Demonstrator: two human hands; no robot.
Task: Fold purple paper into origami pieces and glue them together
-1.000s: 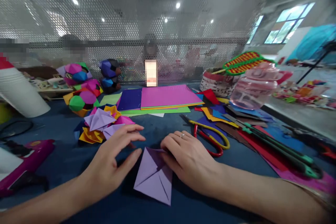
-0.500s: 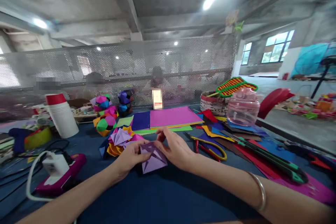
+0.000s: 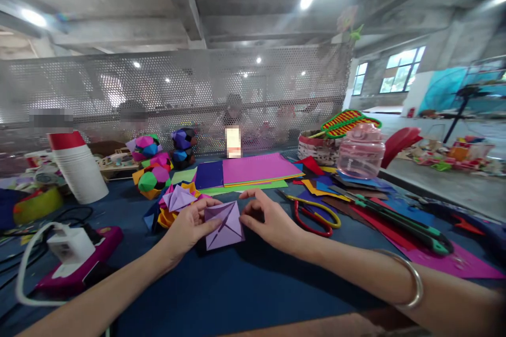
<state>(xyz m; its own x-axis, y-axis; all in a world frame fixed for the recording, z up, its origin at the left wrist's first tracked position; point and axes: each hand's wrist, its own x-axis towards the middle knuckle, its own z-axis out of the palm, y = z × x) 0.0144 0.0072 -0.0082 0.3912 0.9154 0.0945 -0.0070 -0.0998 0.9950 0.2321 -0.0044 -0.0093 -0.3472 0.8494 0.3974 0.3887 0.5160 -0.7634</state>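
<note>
A folded light purple paper square (image 3: pixel 229 233) with diagonal creases is held above the dark blue table. My left hand (image 3: pixel 193 224) pinches its left side, thumb on the front face and fingers behind. At the square's right edge is my right hand (image 3: pixel 271 220), its fingers curled and its thumb tip close to the paper; whether they touch is hard to tell. Just behind my left hand lies a folded paper piece in purple, orange and pink (image 3: pixel 179 200).
Scissors (image 3: pixel 316 215), a green-black cutter (image 3: pixel 407 224) and coloured sheets lie to the right, behind them a pink bottle (image 3: pixel 361 152) and a basket (image 3: pixel 316 148). Stacked paper (image 3: pixel 261 168) is ahead. Left are paper balls (image 3: pixel 152 179), cups (image 3: pixel 81 171) and a power strip (image 3: pixel 79 268).
The purple square has turned and now faces the camera more. My right hand has moved off its front to the right edge. The camera view has shifted slightly.
</note>
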